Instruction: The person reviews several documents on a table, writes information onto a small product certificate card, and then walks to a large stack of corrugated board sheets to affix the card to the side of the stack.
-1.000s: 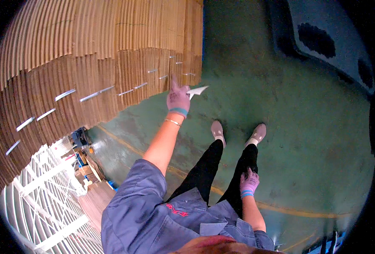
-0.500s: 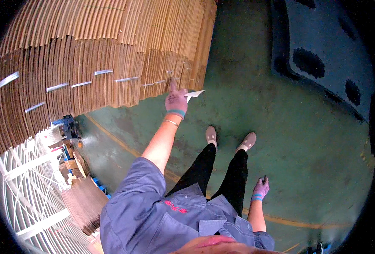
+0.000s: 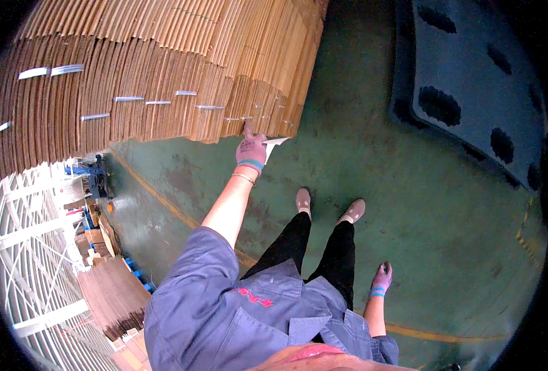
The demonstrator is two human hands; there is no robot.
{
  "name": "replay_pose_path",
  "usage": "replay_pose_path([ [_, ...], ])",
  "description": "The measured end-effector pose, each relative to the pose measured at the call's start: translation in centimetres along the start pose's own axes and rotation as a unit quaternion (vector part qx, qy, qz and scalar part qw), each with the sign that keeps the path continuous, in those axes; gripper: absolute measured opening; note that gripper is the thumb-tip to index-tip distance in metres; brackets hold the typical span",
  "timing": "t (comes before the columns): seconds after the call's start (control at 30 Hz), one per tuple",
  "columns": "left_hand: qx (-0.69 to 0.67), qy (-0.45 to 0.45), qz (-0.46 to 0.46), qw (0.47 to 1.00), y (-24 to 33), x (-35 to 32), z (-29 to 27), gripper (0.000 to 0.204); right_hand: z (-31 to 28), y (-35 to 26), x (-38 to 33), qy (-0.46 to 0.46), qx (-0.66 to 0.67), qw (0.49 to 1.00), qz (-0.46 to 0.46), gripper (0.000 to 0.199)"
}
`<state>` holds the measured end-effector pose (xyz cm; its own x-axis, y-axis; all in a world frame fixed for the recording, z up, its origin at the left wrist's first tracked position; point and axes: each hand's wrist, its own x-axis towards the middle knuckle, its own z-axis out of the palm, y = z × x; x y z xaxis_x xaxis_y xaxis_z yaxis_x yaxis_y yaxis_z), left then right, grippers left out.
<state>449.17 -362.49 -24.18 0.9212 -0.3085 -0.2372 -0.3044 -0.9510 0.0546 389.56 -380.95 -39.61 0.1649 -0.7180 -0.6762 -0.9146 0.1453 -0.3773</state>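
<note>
My left hand (image 3: 251, 151), in a pinkish glove with a teal cuff, reaches out to the lower edge of a big stack of flat cardboard sheets (image 3: 181, 80). Its index finger is stretched out against or just in front of the sheet edges; I cannot tell if it touches. The other fingers are closed on a white sheet of paper (image 3: 274, 146), which sticks out to the right. My right hand (image 3: 381, 279), gloved alike, hangs low at my right side. Its fingers are curled together, and what they hold, if anything, is hidden.
Pale strips (image 3: 210, 107) show between the cardboard sheets. A dark, slab-like object with black holes (image 3: 472, 80) stands at the far right. Green floor (image 3: 348, 148) with yellow lines lies under my feet. Another brown stack (image 3: 113, 294) and blue equipment (image 3: 88, 170) are at the left.
The view has shifted, so the cardboard stack sits higher in the picture. My left hand still points at its edge with the paper held. My right hand has swung slightly.
</note>
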Motion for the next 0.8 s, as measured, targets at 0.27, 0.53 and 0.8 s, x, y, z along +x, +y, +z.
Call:
replay_pose_path([
  [0.27, 0.047, -0.007, 0.028, 0.998, 1.2, -3.2, -4.4, 0.02, -0.9, 0.9, -0.5, 0.003, 0.134, 0.99, 0.051, 0.044],
  [0.53, 0.068, 0.017, 0.023, 0.997, -0.3, -3.6, -6.7, 0.013, -1.9, 4.6, 1.5, -0.006, 0.204, 0.977, 0.057, 0.045],
  [0.8, 0.084, 0.037, -0.002, 0.996, 0.5, -3.5, -10.2, 0.013, -2.5, 5.2, 3.0, -0.005, 0.208, 0.975, 0.074, 0.049],
])
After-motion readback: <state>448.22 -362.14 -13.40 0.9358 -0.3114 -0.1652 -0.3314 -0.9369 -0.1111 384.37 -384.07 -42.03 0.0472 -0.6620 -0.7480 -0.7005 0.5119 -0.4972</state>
